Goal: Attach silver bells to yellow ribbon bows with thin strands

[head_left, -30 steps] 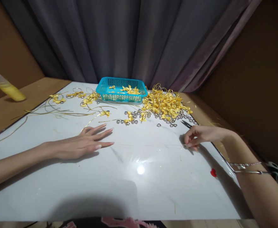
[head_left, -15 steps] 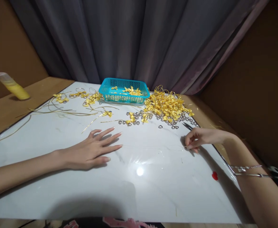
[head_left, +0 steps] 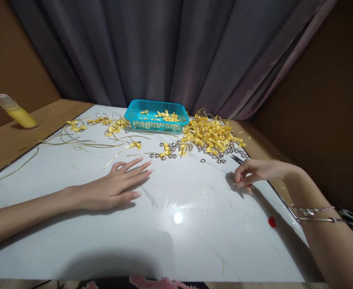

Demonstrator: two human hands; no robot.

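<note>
My left hand (head_left: 116, 184) lies flat on the white table (head_left: 176, 241) with its fingers stretched out, holding nothing. My right hand (head_left: 253, 172) rests near the table's right edge, thumb and fingers pinched on the end of a thin gold wire (head_left: 194, 185) that runs leftward across the table toward my left hand. Just beyond the right hand lie dark scissors (head_left: 237, 159). Past them sits a heap of yellow ribbon bows (head_left: 209, 132) mixed with small silver bells (head_left: 220, 154).
A turquoise basket (head_left: 156, 116) with a few yellow bows stands at the back centre. Loose bows and gold wires (head_left: 82, 142) are scattered at the back left. A yellow tube (head_left: 13, 112) lies on the brown surface to the left. A small red piece (head_left: 272, 222) sits near the right edge.
My left hand slid a little to the right along the table and then drew slightly back. The right hand has kept its pinch in the same spot.
</note>
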